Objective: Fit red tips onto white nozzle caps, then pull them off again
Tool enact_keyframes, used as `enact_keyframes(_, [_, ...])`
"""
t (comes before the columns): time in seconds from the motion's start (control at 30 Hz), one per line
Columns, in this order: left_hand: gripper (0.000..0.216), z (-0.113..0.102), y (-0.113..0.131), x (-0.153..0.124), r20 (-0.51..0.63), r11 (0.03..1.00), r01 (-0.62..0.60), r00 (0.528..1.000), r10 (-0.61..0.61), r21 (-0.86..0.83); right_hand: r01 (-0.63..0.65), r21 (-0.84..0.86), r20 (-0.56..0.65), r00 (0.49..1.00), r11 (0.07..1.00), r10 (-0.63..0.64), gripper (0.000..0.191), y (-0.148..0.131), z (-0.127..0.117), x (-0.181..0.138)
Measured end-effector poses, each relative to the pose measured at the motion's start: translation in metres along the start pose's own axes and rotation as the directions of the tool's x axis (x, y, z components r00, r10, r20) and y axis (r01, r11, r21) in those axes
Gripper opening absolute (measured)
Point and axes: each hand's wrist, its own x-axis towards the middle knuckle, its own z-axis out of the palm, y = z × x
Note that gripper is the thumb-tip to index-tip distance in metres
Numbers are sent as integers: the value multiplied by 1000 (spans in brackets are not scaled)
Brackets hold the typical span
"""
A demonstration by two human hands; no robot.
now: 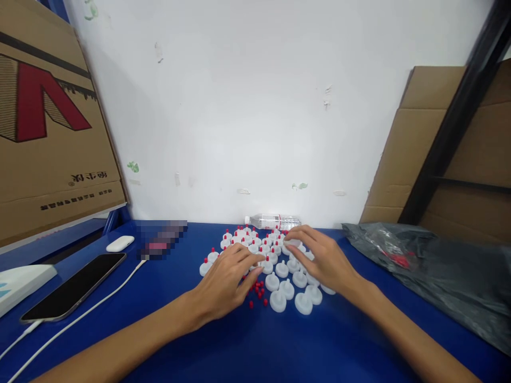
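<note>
White round nozzle caps with narrow spouts cover the middle of the blue table. Those at the back and left, such as one white cap with a red tip (213, 256), wear small red tips. Nearer the front right the caps, among them a bare white nozzle cap (278, 301), show plain spouts. My right hand (325, 258) pinches a white nozzle cap (293, 243) above the group. My left hand (227, 276) hovers over the left side, thumb and forefinger drawn close together; what lies between them is unclear. Below its fingers lie several loose red tips (259, 290).
A clear plastic bottle (271, 221) lies against the white wall. At left are a phone (75, 287), a white earbud case (120, 243) and a charging cable (99, 299). Grey plastic sheeting (447, 287) covers the right side, a clear bag (393, 250) on it.
</note>
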Motion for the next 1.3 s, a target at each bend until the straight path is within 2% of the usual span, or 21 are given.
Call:
enact_keyframes(0.13, [23, -3, 3, -1, -64, 999, 49, 997, -51, -23, 204, 74, 16, 978, 976, -206, 14, -31, 13, 1])
enact_keyframes(0.23, [14, -1, 2, -2, -17, 999, 37, 999, -37, 11, 299, 132, -9, 954, 945, -301, 9, -44, 21, -1])
enact_keyframes(0.33, [25, 1, 2, -2, 45, 998, 15, 999, -17, 55, 319, 119, -4, 947, 940, -321, 5, -43, 24, -2])
enact_keyframes(0.47, [34, 2, 4, 0, 37, 997, 44, 998, -42, -70, 413, 26, 29, 910, 910, -414, 9, -36, 23, 1])
enact_keyframes(0.67, [42, 4, 5, 6, 36, 924, 216, 976, -216, -316, 498, -198, -9, 861, 845, -509, 19, -36, 16, 11])
enact_keyframes(0.77, [43, 5, 5, 8, 52, 887, 271, 961, -271, -374, 505, -253, -32, 848, 825, -529, 19, -36, 15, 11])
enact_keyframes(0.83, [42, 6, 4, 7, 46, 915, 238, 971, -236, -327, 506, -246, -40, 847, 827, -530, 20, -35, 17, 9])
enact_keyframes(0.97, [31, 5, -2, 3, -30, 998, 16, 999, -18, -57, 445, -105, -23, 893, 889, -449, 15, -34, 25, 2])
enact_keyframes(1.13, [18, -6, -3, 2, -37, 971, -179, 982, 187, 161, 399, 71, -51, 917, 914, -396, 14, -39, 25, -3])
enact_keyframes(1.23, [25, -5, -1, 2, 2, 967, -203, 979, 205, 152, 424, 53, -50, 905, 904, -421, 15, -41, 23, -1])
enact_keyframes(1.3, [29, -1, 1, 3, 18, 988, -145, 989, 144, 57, 466, 2, -48, 884, 885, -465, 16, -41, 23, 2])
